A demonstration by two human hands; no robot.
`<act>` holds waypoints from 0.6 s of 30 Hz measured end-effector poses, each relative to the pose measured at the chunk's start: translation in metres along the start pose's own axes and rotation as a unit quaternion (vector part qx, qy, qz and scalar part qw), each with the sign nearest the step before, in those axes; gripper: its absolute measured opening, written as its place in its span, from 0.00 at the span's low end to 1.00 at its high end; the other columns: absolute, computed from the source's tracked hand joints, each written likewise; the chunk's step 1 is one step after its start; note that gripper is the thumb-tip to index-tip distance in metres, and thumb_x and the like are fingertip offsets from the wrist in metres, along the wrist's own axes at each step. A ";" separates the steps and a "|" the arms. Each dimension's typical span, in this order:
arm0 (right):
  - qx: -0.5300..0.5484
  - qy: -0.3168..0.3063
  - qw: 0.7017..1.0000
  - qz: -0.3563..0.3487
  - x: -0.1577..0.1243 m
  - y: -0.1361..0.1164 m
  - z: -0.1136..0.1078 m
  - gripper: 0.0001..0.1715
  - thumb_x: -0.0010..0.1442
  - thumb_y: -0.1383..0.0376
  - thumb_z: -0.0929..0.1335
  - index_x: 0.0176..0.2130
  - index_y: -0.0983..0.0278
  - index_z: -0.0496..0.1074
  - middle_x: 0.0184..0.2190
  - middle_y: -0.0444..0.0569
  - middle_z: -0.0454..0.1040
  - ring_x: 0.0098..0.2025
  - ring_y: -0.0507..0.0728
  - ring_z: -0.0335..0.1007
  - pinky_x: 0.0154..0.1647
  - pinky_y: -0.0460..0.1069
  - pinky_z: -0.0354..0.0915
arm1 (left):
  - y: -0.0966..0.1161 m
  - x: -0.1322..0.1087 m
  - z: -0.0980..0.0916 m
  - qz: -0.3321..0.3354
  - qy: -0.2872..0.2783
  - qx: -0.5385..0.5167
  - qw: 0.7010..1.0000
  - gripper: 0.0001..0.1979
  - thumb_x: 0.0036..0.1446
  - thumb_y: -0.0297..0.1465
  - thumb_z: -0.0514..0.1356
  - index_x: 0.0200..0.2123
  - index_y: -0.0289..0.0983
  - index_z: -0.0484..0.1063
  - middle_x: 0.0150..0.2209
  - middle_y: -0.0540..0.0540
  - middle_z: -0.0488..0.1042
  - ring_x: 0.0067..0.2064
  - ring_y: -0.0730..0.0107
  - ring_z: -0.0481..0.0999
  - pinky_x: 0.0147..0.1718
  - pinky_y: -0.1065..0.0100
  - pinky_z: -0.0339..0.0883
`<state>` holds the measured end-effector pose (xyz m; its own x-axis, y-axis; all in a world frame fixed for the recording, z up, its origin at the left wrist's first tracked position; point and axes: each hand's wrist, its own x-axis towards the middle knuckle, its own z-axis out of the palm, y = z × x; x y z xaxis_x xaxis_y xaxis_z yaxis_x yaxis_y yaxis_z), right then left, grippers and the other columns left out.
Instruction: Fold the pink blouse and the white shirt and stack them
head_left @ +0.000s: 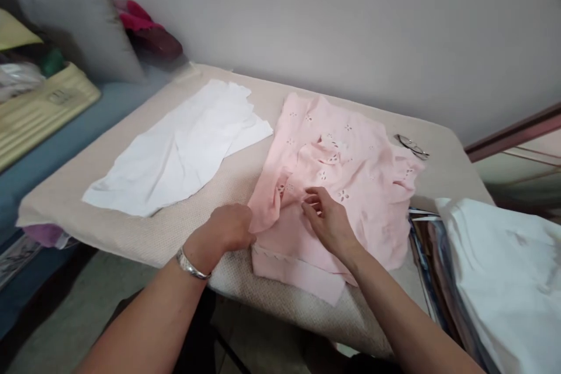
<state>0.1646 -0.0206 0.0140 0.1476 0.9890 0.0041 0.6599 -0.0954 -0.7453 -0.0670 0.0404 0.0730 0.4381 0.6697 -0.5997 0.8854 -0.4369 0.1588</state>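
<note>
Two bare hands work at one pink garment (337,187) spread on a beige padded board (184,228). Left hand (230,228), with one silver bracelet (191,267) at the wrist, is curled at the garment's left edge, its fingers closed on a raised fold of the pink cloth; the fingertips themselves are hidden under the fold. Right hand (328,219) lies palm down on the garment's middle, fingers (312,197) held close together and slightly bent, their tips pressing the cloth flat beside one eyelet cut-out. The garment lies on the right half of the board, its hem hanging slightly over the near edge; several flower-shaped eyelet holes are scattered across it.

One white cloth (184,146) lies flat on the left half of the board, apart from the pink garment. One pair of spectacles (412,146) rests at the board's far right corner, just beyond the pink sleeve. One white sheet (504,280) covers a stack at lower right. One grey cushion (83,29) and one red bundle (140,20) sit at upper left against the wall.
</note>
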 end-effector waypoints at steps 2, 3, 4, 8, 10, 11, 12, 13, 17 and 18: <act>-0.046 0.002 0.999 -0.018 0.008 0.003 0.002 0.26 0.66 0.61 0.63 0.62 0.59 0.64 0.41 0.51 0.75 0.35 0.56 0.72 0.38 0.51 0.68 | 0.003 0.005 0.005 0.004 0.008 0.028 1.000 0.18 0.57 0.40 0.60 0.45 0.34 0.77 0.46 0.34 0.79 0.46 0.48 0.79 0.41 0.58 0.72; -0.082 -0.002 0.996 -0.033 0.010 0.004 0.004 0.28 0.67 0.62 0.62 0.65 0.57 0.61 0.42 0.51 0.75 0.36 0.57 0.72 0.39 0.52 0.67 | 0.004 0.007 0.006 0.005 0.014 0.038 0.999 0.17 0.58 0.39 0.60 0.45 0.34 0.77 0.47 0.33 0.79 0.46 0.48 0.79 0.41 0.58 0.72; -0.116 -0.011 0.992 -0.047 0.011 0.004 0.007 0.31 0.67 0.63 0.61 0.67 0.56 0.58 0.44 0.51 0.75 0.37 0.57 0.72 0.39 0.52 0.66 | 0.005 0.010 0.008 0.003 0.018 0.044 0.999 0.17 0.58 0.38 0.60 0.45 0.33 0.77 0.46 0.33 0.79 0.46 0.48 0.79 0.41 0.57 0.72; -0.179 -0.060 0.980 -0.059 0.021 0.001 0.023 0.29 0.67 0.65 0.61 0.65 0.54 0.61 0.48 0.52 0.74 0.38 0.58 0.73 0.37 0.51 0.64 | 0.003 0.014 0.008 -0.002 0.015 0.050 0.999 0.16 0.56 0.38 0.62 0.44 0.34 0.77 0.46 0.34 0.79 0.46 0.47 0.80 0.40 0.57 0.73; -0.175 -0.038 0.982 -0.053 0.027 0.000 0.029 0.20 0.65 0.66 0.61 0.54 0.59 0.71 0.46 0.52 0.75 0.38 0.58 0.73 0.38 0.51 0.63 | 0.002 0.013 0.006 -0.003 0.008 0.054 0.998 0.16 0.56 0.37 0.62 0.43 0.34 0.77 0.46 0.34 0.79 0.46 0.48 0.80 0.41 0.58 0.73; -0.157 -0.016 0.986 -0.055 0.030 -0.001 0.030 0.16 0.65 0.67 0.61 0.49 0.60 0.73 0.44 0.52 0.76 0.39 0.58 0.73 0.39 0.50 0.64 | 0.002 0.011 0.004 -0.002 0.007 0.057 0.998 0.15 0.56 0.37 0.62 0.43 0.34 0.77 0.45 0.34 0.79 0.46 0.48 0.80 0.41 0.58 0.73; -0.132 0.009 0.989 -0.059 0.031 -0.001 0.030 0.14 0.64 0.67 0.62 0.45 0.61 0.74 0.43 0.51 0.77 0.39 0.58 0.73 0.40 0.50 0.64 | 0.001 0.010 0.003 -0.002 0.004 0.058 0.998 0.15 0.56 0.37 0.62 0.43 0.34 0.77 0.45 0.34 0.79 0.46 0.49 0.80 0.41 0.59 0.73; -0.105 0.035 0.992 -0.063 0.032 -0.002 0.028 0.13 0.63 0.67 0.62 0.43 0.61 0.74 0.42 0.50 0.77 0.39 0.57 0.73 0.40 0.50 0.65 | 0.000 0.008 0.001 -0.001 0.000 0.058 0.998 0.15 0.56 0.37 0.62 0.43 0.34 0.77 0.45 0.35 0.79 0.46 0.49 0.80 0.41 0.59 0.74; -0.038 0.113 0.991 -0.055 0.033 -0.006 0.009 0.13 0.63 0.65 0.63 0.43 0.60 0.75 0.38 0.48 0.80 0.36 0.56 0.75 0.38 0.49 0.67 | -0.004 0.005 -0.002 0.013 -0.011 0.052 0.999 0.17 0.56 0.39 0.63 0.44 0.34 0.77 0.45 0.34 0.79 0.46 0.49 0.79 0.41 0.58 0.74; -0.031 0.119 0.991 -0.045 0.034 -0.005 0.003 0.13 0.62 0.64 0.63 0.43 0.61 0.75 0.36 0.48 0.80 0.35 0.56 0.75 0.38 0.50 0.68 | -0.005 0.005 -0.002 0.013 -0.015 0.051 0.998 0.18 0.55 0.40 0.64 0.44 0.33 0.77 0.46 0.33 0.79 0.46 0.49 0.79 0.41 0.58 0.74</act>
<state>0.1638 0.0135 0.0154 0.2520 0.9397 0.2315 0.7210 -0.0227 -0.6925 -0.0694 0.0470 0.0705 0.4549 0.6390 -0.6202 0.8524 -0.5142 0.0954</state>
